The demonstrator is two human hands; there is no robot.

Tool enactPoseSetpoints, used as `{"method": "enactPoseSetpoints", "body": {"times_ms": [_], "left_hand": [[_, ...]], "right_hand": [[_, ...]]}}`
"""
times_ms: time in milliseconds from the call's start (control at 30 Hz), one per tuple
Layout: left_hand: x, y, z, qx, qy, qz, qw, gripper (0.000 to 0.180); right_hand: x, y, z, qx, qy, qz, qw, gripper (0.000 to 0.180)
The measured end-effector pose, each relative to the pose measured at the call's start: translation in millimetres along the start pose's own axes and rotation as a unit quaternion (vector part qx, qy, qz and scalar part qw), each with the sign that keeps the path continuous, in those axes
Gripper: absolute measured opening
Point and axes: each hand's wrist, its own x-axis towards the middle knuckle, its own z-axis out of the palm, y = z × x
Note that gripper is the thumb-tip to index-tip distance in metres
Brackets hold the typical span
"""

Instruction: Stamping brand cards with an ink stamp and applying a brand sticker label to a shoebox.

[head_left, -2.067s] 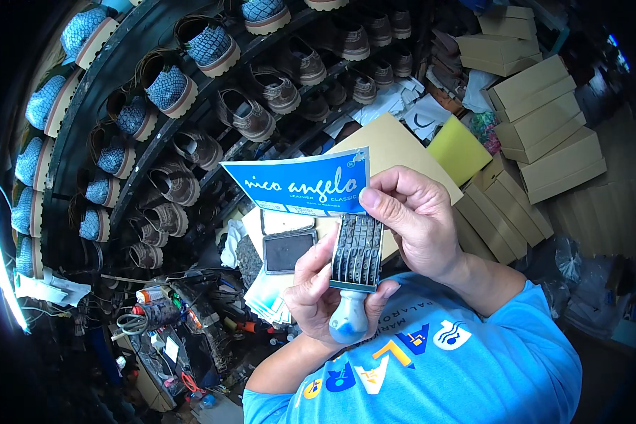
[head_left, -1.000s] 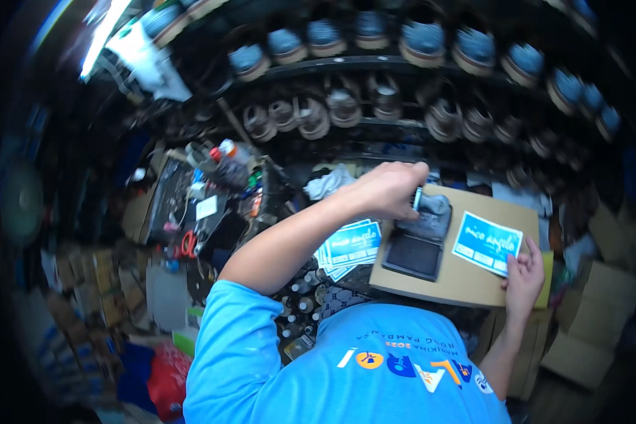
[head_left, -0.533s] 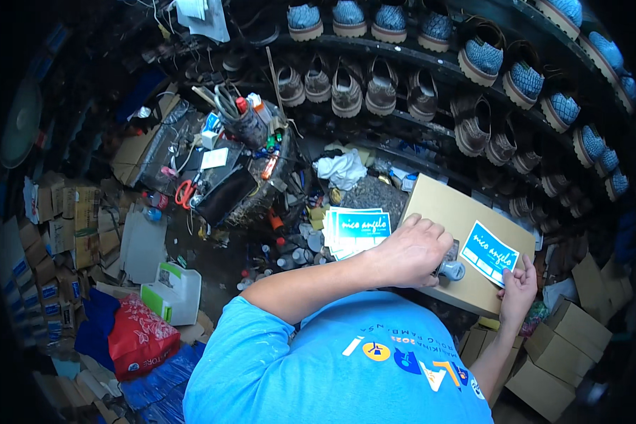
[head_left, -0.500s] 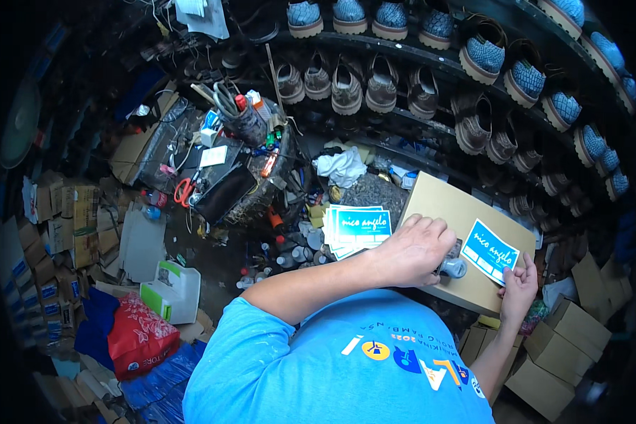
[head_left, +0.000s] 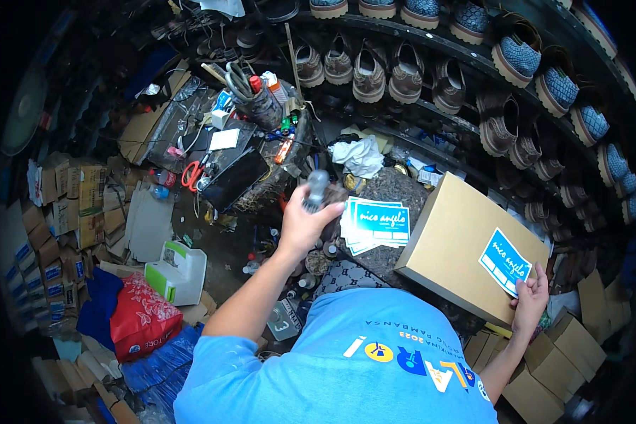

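My left hand (head_left: pixel 305 225) is raised left of the box, closed around a hand stamp (head_left: pixel 318 185) with a rounded grey knob handle. Part of the stamp is hidden by my fingers. A tan cardboard box (head_left: pixel 442 237) lies tilted in front of me on the right. Over its top rests a blue and white label (head_left: pixel 503 254). At the label's lower right corner, my right hand (head_left: pixel 531 300) pinches it with the thumb near the box edge. Between my hands, a loose stack of similar labels (head_left: pixel 379 225) lies on a dark worktop.
Shelves of shoes (head_left: pixel 406 71) curve along the back right. A cluttered stand at the left holds a tool holder (head_left: pixel 261 107) and red-handled scissors (head_left: pixel 191 175). Flattened cartons, a red bag (head_left: pixel 145 318) and a white-green container (head_left: pixel 180 272) lie at the left; brown boxes (head_left: pixel 565 346) at the right.
My left hand has lifted the stamp off the box and carried it left past the label stack. My right hand stays at the label's corner; the whole view has shifted slightly.
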Motion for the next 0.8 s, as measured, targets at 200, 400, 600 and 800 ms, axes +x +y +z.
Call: {"method": "enactPoseSetpoints", "body": {"times_ms": [200,400,600,800], "left_hand": [[-19,-25,-32,0.118,0.053,0.058,0.99,0.075],[37,42,-45,0.249,0.107,0.187,0.944,0.086],[76,-1,-48,0.125,-0.044,-0.022,0.991,0.066],[53,-37,-14,0.203,0.053,0.052,0.976,0.083]], "right_hand": [[4,-13,0,-0.011,-0.031,0.029,0.999,0.074],[10,-18,-2,-0.048,-0.068,0.044,0.996,0.07],[6,-18,-1,-0.04,-0.057,0.051,0.996,0.065],[5,-18,0,-0.033,-0.053,0.042,0.997,0.055]]}}
